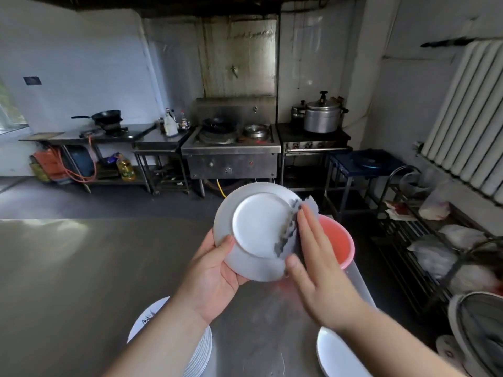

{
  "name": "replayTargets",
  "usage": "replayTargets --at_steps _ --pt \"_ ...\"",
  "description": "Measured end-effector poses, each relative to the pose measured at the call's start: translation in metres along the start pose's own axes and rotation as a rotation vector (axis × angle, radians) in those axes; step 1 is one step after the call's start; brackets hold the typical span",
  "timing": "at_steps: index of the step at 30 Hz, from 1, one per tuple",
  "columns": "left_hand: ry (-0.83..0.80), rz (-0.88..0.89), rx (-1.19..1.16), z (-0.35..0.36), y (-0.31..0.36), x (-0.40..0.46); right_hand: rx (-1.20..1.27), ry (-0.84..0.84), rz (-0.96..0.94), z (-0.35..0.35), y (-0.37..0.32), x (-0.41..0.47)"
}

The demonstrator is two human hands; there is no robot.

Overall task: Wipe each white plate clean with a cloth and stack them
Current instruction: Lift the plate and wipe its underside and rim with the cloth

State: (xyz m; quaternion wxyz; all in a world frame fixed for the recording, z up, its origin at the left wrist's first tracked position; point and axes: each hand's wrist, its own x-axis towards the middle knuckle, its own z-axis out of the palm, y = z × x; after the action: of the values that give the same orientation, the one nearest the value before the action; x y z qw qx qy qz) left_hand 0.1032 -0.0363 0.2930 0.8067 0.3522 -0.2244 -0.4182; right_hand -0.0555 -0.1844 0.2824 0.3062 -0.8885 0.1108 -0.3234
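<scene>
I held a plate (258, 227) underside-up, left fingers (227, 242) curled on its rim, right fingers (313, 229) flat on the cloth (288, 235), mid-wipe, stacks (200, 349) waiting near.

Two arms are being seen from above, w/ a left hand (215, 278) and a right hand (318, 270). No sleeves are being worn on the forearms; both are being shown bare up to the pic's edge. No rings, watch or gloves are being worn. Nails are being kept short.
</scene>
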Motion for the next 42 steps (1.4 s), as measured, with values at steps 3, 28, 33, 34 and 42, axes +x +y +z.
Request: replayTargets --at_steps 3,28,33,34,42 --pt "-0.013 0.023 -0.02 0.005 -0.002 0.001 0.035 0.024 0.023 -0.024 0.002 0.027" --pt "0.06 -0.008 -0.056 0.016 -0.017 -0.007 -0.087 0.075 -0.006 0.026 -0.017 -0.039" --pt "0.051 0.015 -0.071 0.018 -0.018 -0.006 -0.044 0.096 0.123 -0.009 -0.005 0.005" --pt "0.06 0.021 -0.071 0.019 -0.018 -0.005 -0.028 0.095 0.114 -0.007 -0.007 0.002" --pt "0.091 -0.007 -0.094 0.027 -0.031 -0.004 0.171 0.167 0.102 0.027 -0.017 -0.032"
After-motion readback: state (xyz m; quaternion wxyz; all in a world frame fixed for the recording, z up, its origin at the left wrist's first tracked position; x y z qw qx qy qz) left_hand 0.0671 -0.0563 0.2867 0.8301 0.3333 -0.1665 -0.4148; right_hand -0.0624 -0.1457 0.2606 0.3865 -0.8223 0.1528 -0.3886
